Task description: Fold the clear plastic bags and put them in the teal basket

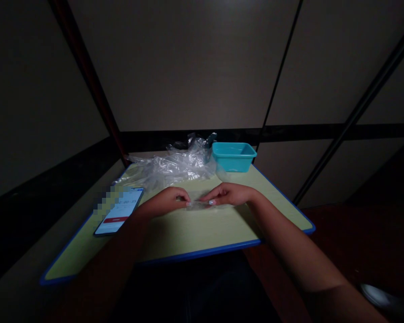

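While the thin clear plastic film (198, 206) lies lengthwise from 9 to 3 o'clock, the left hand (168, 200) pinches it toward 9 and the right hand (231, 194), fingers barely parted, touches toward 3, grip unclear.

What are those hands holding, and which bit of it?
A piece of clear plastic: the left hand pinches its left end; the right hand touches nearer the middle, its grip unclear.

A pale, blue-edged table (202, 235) carries crumpled clear plastic (178, 167) along its far side, a turquoise tub (234, 160) beside that, and a phone (124, 207) on the left.
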A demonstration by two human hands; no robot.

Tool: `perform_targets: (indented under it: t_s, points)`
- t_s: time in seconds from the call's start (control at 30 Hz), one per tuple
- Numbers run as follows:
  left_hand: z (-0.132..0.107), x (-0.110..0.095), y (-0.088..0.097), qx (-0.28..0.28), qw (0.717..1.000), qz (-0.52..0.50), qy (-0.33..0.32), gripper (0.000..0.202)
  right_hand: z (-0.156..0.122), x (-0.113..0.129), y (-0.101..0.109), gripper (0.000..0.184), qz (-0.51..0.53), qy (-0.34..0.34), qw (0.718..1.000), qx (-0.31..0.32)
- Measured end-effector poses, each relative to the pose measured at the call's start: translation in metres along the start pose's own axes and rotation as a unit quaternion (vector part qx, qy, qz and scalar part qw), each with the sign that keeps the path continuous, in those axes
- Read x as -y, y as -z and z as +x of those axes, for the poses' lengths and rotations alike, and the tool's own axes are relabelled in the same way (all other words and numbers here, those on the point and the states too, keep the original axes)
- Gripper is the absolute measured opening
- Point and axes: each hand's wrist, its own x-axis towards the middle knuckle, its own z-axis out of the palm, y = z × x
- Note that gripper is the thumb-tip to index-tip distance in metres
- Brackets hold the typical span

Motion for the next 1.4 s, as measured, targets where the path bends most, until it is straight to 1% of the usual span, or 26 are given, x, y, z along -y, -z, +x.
perform_targets:
  t_s: [0.07,0.17,0.23,0.37,0.43,0.53,0.67,0.77,0.87,0.97,1.07,1.17,1.3,1.4]
  points:
    - [0.000,0.001,0.001,0.012,1.000,-0.011,0.013,0.022,0.000,-0.002,0.001,0.057,0.012,0.003,1.000,0.007]
    - [0.000,0.002,0.004,0.014,0.999,-0.024,0.020,0.022,-0.002,-0.006,0.006,0.060,0.000,-0.009,1.000,-0.024]
    - [0.000,0.003,0.005,0.004,0.999,-0.029,0.030,0.021,-0.003,-0.008,0.010,0.055,-0.036,-0.024,0.998,-0.052]
    - [0.001,0.008,0.005,-0.021,0.998,-0.036,0.053,0.023,-0.005,-0.008,0.015,0.032,-0.120,-0.067,0.986,-0.096]
    - [0.001,0.011,0.005,-0.024,0.997,-0.030,0.059,0.025,-0.005,-0.008,0.017,0.024,-0.149,-0.090,0.978,-0.112]
    - [0.001,0.014,0.006,-0.027,0.997,-0.017,0.072,0.027,-0.004,-0.008,0.018,0.019,-0.181,-0.114,0.968,-0.128]
    - [0.000,0.015,0.009,-0.043,0.995,-0.014,0.090,0.028,-0.004,-0.009,0.019,0.019,-0.230,-0.142,0.952,-0.145]
    - [-0.002,0.015,0.012,-0.040,0.993,-0.016,0.109,0.027,-0.004,-0.009,0.021,0.019,-0.272,-0.158,0.939,-0.136]
    - [-0.003,0.018,0.016,-0.034,0.992,-0.025,0.121,0.026,-0.005,-0.008,0.021,0.020,-0.288,-0.174,0.935,-0.114]
    - [-0.004,0.020,0.021,-0.049,0.991,-0.034,0.124,0.023,-0.007,-0.006,0.021,0.020,-0.297,-0.185,0.931,-0.102]
    - [-0.006,0.021,0.024,-0.067,0.988,-0.050,0.131,0.021,-0.008,-0.005,0.021,0.020,-0.306,-0.190,0.927,-0.107]
    - [-0.006,0.022,0.026,-0.072,0.986,-0.060,0.138,0.020,-0.008,-0.005,0.021,0.021,-0.315,-0.191,0.923,-0.112]
    - [-0.006,0.028,0.026,-0.078,0.986,-0.053,0.135,0.021,-0.007,-0.007,0.023,0.025,-0.339,-0.197,0.913,-0.115]
    - [-0.005,0.033,0.025,-0.095,0.985,-0.051,0.134,0.023,-0.006,-0.011,0.025,0.025,-0.356,-0.194,0.906,-0.123]
